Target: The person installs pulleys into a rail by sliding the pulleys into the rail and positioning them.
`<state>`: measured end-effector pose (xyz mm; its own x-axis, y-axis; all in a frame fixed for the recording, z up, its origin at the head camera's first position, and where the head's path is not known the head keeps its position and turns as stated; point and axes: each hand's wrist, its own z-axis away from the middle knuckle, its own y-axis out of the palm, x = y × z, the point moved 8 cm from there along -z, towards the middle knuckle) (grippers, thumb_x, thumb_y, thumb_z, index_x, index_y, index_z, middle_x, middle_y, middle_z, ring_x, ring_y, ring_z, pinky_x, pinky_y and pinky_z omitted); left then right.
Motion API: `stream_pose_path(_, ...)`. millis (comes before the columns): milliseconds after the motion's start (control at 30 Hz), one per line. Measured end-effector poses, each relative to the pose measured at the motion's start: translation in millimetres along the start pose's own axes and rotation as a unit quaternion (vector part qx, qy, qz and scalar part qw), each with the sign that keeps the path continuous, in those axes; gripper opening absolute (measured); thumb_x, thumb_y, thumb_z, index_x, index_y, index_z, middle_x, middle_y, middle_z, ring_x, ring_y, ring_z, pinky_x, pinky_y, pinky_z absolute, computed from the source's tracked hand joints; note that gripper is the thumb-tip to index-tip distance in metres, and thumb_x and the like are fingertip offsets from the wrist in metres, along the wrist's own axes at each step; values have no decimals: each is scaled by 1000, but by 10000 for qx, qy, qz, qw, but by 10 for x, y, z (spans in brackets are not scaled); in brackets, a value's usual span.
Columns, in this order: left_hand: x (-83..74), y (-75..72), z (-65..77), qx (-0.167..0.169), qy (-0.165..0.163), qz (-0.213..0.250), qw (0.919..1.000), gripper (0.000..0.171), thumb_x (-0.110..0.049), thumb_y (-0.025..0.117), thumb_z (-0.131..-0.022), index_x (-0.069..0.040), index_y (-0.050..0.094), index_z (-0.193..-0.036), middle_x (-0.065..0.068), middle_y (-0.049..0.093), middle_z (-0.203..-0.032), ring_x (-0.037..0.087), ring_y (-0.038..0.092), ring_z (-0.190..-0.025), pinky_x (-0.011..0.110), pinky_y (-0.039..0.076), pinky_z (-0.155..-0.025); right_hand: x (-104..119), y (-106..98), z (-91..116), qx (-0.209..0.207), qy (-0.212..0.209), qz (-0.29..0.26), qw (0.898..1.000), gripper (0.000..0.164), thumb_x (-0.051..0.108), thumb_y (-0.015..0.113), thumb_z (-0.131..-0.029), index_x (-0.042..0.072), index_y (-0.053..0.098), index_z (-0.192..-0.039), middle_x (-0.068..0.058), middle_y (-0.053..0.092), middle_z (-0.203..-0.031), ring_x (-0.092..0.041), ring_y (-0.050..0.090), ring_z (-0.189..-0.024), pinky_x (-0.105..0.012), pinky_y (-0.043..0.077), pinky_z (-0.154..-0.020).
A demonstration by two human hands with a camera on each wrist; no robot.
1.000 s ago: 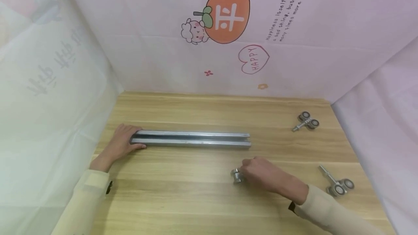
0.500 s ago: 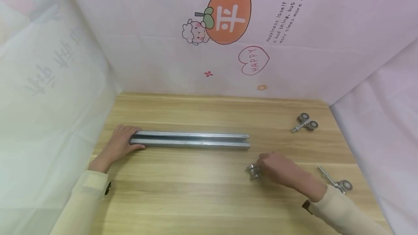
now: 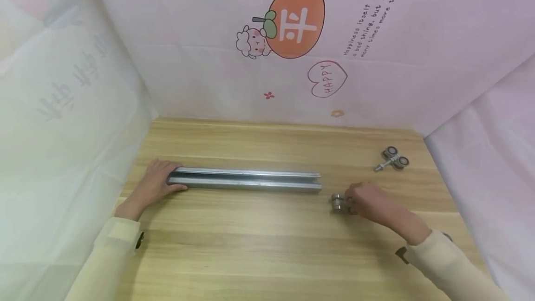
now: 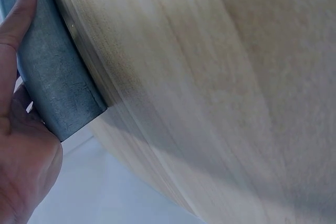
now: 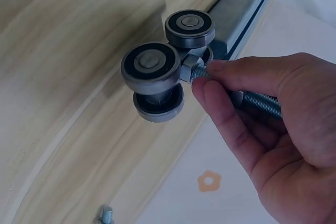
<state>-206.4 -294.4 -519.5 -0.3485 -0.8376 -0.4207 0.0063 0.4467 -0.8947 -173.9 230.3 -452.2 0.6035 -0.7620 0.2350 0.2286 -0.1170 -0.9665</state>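
Note:
A silver metal rail (image 3: 246,185) with a slot along its top lies lengthwise on the wooden table. My left hand (image 3: 153,186) grips its left end, the thumb on the near side; in the left wrist view the thumb lies along the rail's flat grey face (image 4: 58,72). Just off the rail's right end, my right hand (image 3: 376,204) holds a roller trolley (image 3: 337,202). Seen from the right wrist, thumb and fingers pinch its threaded bolt (image 5: 199,71) near the nut, and the wheels (image 5: 151,62) point away from the palm towards the rail.
Another roller trolley (image 3: 394,157) lies at the far right of the wooden table (image 3: 251,250). A third is almost wholly hidden behind the right sleeve (image 3: 439,257). Printed cloth (image 3: 200,73) walls in the table at the back and both sides.
My right hand has carried the roller trolley rightward and away from me, to beside the rail's right end. Its sleeve now covers most of the near-right trolley. Left hand and rail stay put.

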Motion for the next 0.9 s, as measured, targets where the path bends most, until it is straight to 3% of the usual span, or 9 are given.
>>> stream_pose_path(200,-7,31,-16,-14,95,-14,10000,66,-39,83,-71,-4,61,-122,20,66,-119,39,52,-116,62,18,-115,-161,28,-31,50,298,-148,9994,10,2,71,-80,10,74,-85,6,66,-76,1,53,-61,-18,51,-54)
stream_pose_path(900,7,6,-1,73,6,-30,10000,66,-41,81,-72,-4,61,-123,19,65,-120,38,50,-118,61,17,-116,-283,-19,-379,-449,51,91,9989,9,3,71,-79,12,72,-77,10,58,-67,-3,48,-56,-22,48,-51)
